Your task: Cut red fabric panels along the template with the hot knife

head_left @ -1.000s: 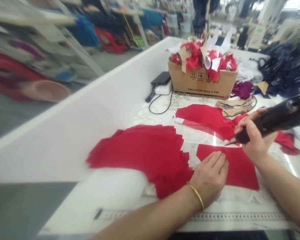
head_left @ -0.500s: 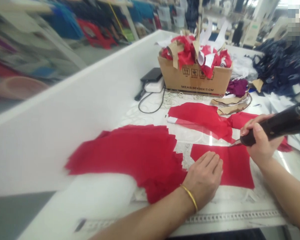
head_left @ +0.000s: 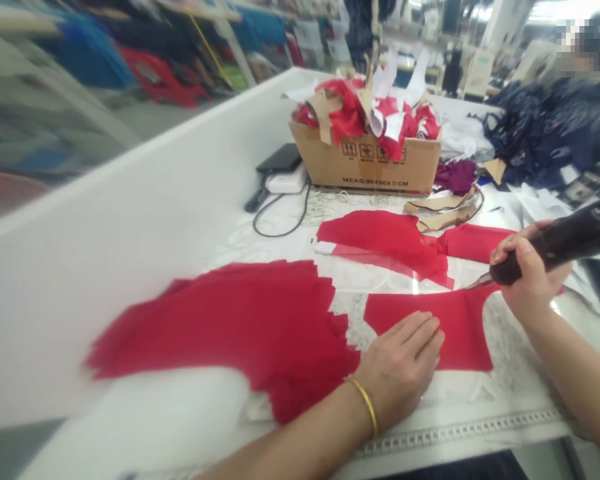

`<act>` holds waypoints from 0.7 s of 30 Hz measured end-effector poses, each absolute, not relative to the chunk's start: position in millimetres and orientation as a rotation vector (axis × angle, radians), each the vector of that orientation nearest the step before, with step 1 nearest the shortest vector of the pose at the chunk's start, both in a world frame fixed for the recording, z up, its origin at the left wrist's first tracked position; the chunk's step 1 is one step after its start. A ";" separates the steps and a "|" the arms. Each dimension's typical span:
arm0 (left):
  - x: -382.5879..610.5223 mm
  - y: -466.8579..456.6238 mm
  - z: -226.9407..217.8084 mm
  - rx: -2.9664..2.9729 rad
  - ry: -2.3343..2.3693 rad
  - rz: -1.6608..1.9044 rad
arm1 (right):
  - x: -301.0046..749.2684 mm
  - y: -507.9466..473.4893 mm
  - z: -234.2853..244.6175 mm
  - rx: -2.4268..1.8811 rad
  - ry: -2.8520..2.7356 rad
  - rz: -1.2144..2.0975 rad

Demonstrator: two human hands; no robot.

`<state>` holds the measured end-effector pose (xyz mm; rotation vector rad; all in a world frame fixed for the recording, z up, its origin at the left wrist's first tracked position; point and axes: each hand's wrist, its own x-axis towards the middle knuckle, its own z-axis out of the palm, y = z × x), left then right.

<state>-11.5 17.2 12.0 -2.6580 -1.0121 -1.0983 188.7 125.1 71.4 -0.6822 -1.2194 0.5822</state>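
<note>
Two hands working over red fabric on a white table (head_left: 530, 427): the left hand (head_left: 397, 373) pressing flat, fingers together, on a red panel (head_left: 460, 333), the right hand (head_left: 533, 280) clamped around a black-handled cutting tool (head_left: 565, 240), its metal tip (head_left: 480, 283) reaching the panel's upper edge. Stepped notches already showing along a larger red piece (head_left: 230, 327), with white lace (head_left: 347, 313) showing between the two; other red edges still looking untrimmed. Red and white scraps (head_left: 345, 117) heaping up in a cardboard box (head_left: 365, 163) farther along, its side reading "MEAS: 30X30X5 CM".
</note>
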 end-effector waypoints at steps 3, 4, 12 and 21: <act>-6.3 11.5 14.5 -2.730 -0.945 -1.086 | 192.6 124.7 70.1 -0.701 -1.194 0.588; -3.4 9.3 15.7 -2.755 -0.911 -1.066 | 193.0 124.3 69.3 -0.693 -1.195 0.591; 31.9 22.1 14.3 -2.744 -0.858 -0.789 | 191.5 127.1 58.1 -0.651 -1.247 0.587; 44.9 34.9 -12.6 -2.714 -0.883 -0.706 | 197.9 129.9 55.9 -0.658 -1.296 0.549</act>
